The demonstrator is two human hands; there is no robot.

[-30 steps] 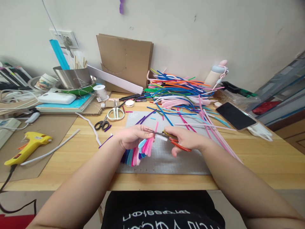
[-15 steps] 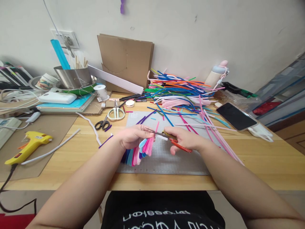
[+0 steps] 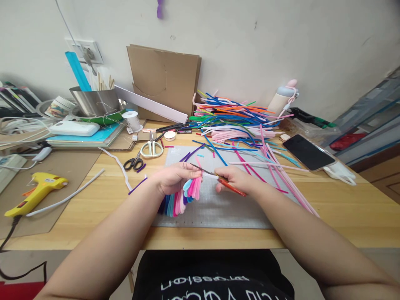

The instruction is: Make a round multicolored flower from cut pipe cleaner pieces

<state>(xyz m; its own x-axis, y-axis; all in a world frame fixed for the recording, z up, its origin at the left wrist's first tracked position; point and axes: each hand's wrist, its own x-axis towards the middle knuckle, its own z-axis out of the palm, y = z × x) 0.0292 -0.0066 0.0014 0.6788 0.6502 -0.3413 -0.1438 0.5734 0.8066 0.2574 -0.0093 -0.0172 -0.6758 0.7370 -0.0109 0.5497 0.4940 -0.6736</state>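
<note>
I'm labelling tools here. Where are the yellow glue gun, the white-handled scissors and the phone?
yellow glue gun (image 3: 37, 192), head view, on its body.
white-handled scissors (image 3: 151, 148), head view, on the handles.
phone (image 3: 308, 152), head view, on the dark screen.

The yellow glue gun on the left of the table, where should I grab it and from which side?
Grip the yellow glue gun by its handle, the thicker part slanting down to the lower left where the black cord leaves it. It lies flat on the cardboard sheet, so come from above. Keep off the nozzle end pointing right, probably the part that heats.
</note>
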